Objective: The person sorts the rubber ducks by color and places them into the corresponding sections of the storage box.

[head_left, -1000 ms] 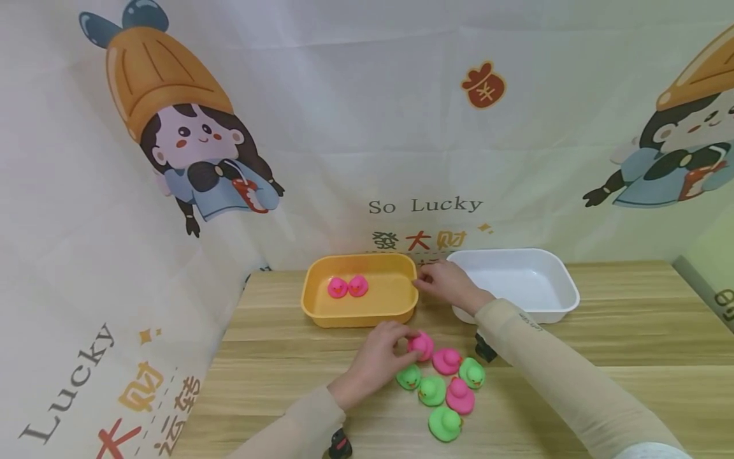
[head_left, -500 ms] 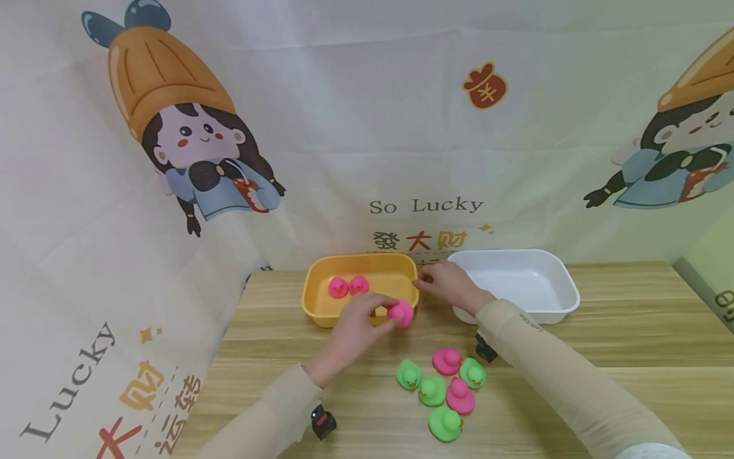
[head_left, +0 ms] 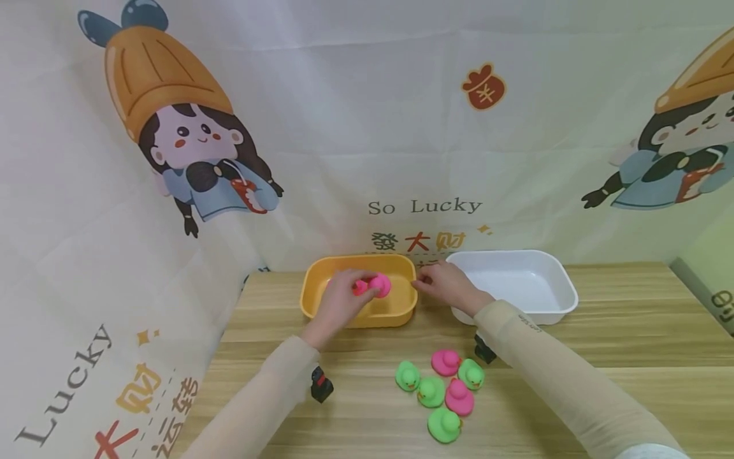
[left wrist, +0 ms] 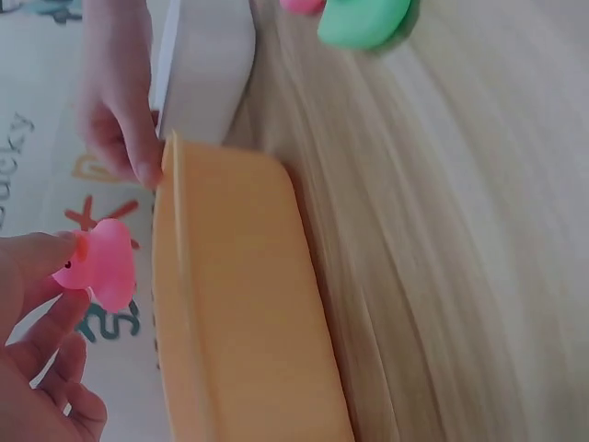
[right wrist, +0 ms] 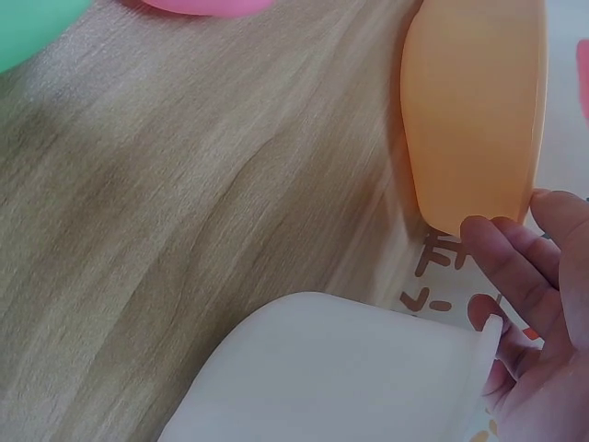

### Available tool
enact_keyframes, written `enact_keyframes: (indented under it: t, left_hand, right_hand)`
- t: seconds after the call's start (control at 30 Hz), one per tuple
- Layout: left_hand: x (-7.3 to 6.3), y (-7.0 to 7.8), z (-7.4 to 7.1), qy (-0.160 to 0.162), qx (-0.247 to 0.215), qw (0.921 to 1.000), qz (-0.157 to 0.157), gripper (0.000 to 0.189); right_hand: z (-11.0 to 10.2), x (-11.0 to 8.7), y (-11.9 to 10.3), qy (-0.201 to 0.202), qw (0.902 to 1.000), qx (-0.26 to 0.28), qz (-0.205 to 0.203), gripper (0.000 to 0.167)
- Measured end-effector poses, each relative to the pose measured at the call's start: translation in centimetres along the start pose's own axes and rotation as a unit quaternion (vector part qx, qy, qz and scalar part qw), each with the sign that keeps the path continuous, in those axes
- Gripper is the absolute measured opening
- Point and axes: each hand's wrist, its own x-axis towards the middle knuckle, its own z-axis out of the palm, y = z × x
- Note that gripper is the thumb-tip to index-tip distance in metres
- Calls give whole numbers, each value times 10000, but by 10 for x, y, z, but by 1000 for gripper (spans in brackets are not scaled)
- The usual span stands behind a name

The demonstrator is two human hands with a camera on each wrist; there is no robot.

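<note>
In the ctr. of the head view, the L hand [head_left: 338,303] was over the yellow tray [head_left: 395,319], and it pinched one pink duck [head_left: 381,285] b/w thumb and forefinger. In the L wrist view this duck was at the left of the frame, higher than the tray rim and apart from it; the other fingers of this hand were bent, w/o touching the duck.

A second pink duck [head_left: 360,288] was in the tray, partly hidden by the L hand; a bit of pink showed also at the left of this hand.

The R hand [head_left: 450,285], right of ctr., touched the right end of the yellow tray w/ its fingertips. Its thumb and forefinger were apart from each other; if they really pinched the rim, I cannot tell.

The white tray [head_left: 518,280] stood to the right, partly behind the R hand and sleeve [head_left: 550,363]. On the wooden table [head_left: 625,338], lower ctr. of the frame, a group of 6 ducks lay close together: 4 green ducks [head_left: 444,425] and 2 pink ones [head_left: 459,397]. In the bg. hung a pale printed cloth [head_left: 344,127], w/ "So Lucky" approx. above the trays.
</note>
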Motion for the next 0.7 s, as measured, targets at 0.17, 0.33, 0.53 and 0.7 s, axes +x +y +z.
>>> enact_keyframes:
  t: [0.17, 0.33, 0.53, 0.7]
  left_hand:
    - [16, -10, 6, -200, 1, 9991, -379, 30]
    - [30, -19, 11, -269, -16, 9981, -552, 27]
    - [42, -27, 19, -419, 82, 9956, -832, 25]
    - [48, -29, 25, -458, 441, 9936, -937, 23]
  right_hand:
    - [-1, -1, 0, 6, 10000, 4, 10, 21]
    - [1, 0, 1, 38, 10000, 14, 25, 21]
    - [3, 0, 2, 52, 10000, -30, 45, 21]
    - [1, 0, 2, 30, 10000, -37, 62, 21]
